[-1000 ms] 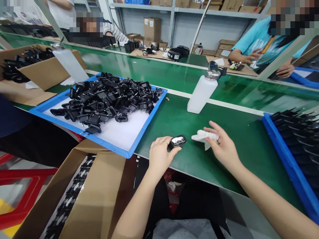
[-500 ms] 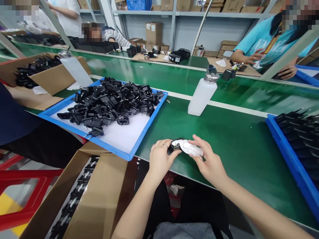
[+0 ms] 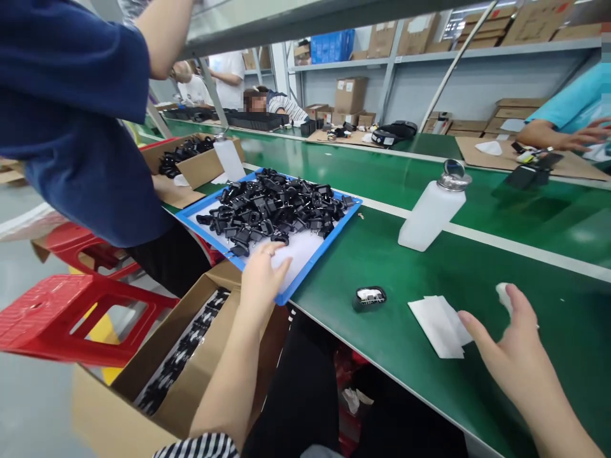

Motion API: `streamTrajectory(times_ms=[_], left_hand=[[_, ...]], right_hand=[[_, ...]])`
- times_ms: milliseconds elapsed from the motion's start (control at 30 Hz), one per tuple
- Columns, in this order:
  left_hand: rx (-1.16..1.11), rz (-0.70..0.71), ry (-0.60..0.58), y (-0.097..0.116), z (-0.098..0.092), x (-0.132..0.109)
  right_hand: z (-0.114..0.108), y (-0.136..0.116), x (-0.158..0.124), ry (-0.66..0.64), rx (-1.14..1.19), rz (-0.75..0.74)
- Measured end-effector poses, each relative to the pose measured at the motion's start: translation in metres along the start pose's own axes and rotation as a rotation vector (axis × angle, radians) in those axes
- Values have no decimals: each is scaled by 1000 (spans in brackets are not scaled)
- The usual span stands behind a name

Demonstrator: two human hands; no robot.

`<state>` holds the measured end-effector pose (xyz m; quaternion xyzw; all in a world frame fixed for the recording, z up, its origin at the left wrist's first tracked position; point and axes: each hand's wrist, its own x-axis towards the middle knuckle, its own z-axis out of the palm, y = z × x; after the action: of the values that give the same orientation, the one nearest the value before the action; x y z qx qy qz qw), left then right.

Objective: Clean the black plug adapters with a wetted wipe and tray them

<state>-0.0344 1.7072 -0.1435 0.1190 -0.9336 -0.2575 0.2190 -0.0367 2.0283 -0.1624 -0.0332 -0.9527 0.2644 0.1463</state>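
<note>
My left hand reaches over the near corner of the blue-rimmed tray, thumb apart from the fingers. Its fingertips come close to a black plug-like part at the front of a heap of such parts. To the right, my right hand is spread open above the green table. A crumpled white wipe shows behind its fingers; contact with it is unclear. Flat white wipes lie beside my right thumb. Between the hands, a small black oval housing with white inside stands on the table.
A white bottle with a metal top stands behind the wipes. An open carton sits below the table edge at left, near a red stool. Someone in dark blue stands at left. Across the table is a blue-sleeved arm.
My hands have parted. The black housing they held now stands on the table. My left hand moved left to the tray, my right hand moved right. The view swung left; the neighbour now stands.
</note>
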Motion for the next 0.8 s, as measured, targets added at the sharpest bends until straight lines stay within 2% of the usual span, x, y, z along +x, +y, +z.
streamTrajectory(times_ms=[67, 167, 233, 300, 400, 500, 567, 667, 733, 800], left_hand=[[106, -14, -33, -13, -1, 23], [229, 36, -184, -20, 5, 48], [325, 40, -255, -20, 10, 56], [405, 17, -273, -18, 11, 58], [386, -12, -171, -18, 9, 55], [162, 15, 32, -9, 4, 40], [-24, 156, 180, 8, 4, 21], [-179, 569, 343, 46, 11, -18], [-200, 816, 352, 70, 20, -45], [-213, 956, 327, 86, 31, -65]], right_hand=[[3, -1, -3, -46, 25, -66], [8, -1, -7, -86, 26, -175], [12, 1, -8, -93, 2, -220], [15, 3, -9, -98, -24, -247], [14, 2, -11, -76, -14, -246], [9, -3, -14, -82, 102, -224], [5, -11, -19, -138, 284, -175], [0, -29, -27, -356, 696, -67], [0, -41, -32, -546, 948, -3], [1, -51, -35, -688, 1075, 33]])
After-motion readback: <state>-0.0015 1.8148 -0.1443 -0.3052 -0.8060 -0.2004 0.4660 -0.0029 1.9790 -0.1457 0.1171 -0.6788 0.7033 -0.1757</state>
